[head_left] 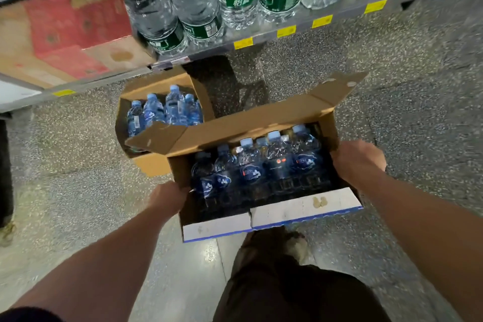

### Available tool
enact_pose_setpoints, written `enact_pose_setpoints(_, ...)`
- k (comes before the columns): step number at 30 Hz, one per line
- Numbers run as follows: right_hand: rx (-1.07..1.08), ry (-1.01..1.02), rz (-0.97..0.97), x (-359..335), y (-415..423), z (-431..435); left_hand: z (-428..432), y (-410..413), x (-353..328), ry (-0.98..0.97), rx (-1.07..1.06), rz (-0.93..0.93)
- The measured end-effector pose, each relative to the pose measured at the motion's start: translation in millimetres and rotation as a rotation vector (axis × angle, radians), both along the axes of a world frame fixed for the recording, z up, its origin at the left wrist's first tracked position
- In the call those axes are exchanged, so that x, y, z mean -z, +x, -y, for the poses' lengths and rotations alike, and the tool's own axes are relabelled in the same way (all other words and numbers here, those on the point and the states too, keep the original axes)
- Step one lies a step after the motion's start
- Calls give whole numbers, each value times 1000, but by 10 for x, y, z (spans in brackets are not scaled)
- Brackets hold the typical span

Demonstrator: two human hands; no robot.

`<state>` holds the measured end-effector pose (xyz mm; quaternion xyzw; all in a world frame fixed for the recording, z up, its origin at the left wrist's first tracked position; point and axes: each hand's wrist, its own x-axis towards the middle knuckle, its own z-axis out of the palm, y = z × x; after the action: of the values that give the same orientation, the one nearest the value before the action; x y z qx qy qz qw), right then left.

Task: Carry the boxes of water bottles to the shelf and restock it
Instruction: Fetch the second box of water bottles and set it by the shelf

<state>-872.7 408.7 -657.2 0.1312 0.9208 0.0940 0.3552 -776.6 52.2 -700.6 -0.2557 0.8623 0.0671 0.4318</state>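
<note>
An open cardboard box (pixel 287 209) full of small blue-labelled water bottles (pixel 251 165) hangs above the floor in front of me. My left hand (pixel 170 197) grips its left side and my right hand (pixel 359 162) grips its right side. Its brown lid flap (pixel 248 123) is folded back. Behind it, on the floor, stands a second open box (pixel 146 162) with several of the same bottles (pixel 167 110). Just beyond is the shelf (pixel 300 25), with large green-labelled water bottles (pixel 198 5) standing on it.
Red and brown cartons (pixel 65 34) lie on a lower shelf at the left. Yellow price tags (pixel 321 21) line the shelf edge. Speckled floor (pixel 405 73) stretches to the right. My legs in dark shorts (pixel 287 290) are below the carried box.
</note>
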Motion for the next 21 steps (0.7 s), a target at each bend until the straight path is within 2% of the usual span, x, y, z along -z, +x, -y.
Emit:
enact_pose_setpoints(7, 7, -13, 14, 56, -607, -361, -340, -550, 16, 5, -48, 14)
enact_pose_setpoints(16, -52, -144, -12, 590, -1545, -1125, -1125, -1345, 147, -49, -171, 14)
enact_pose_setpoints(21, -118, -120, 9, 833, -2036, -1401, -1354, -1741, 541, -55, -81, 8)
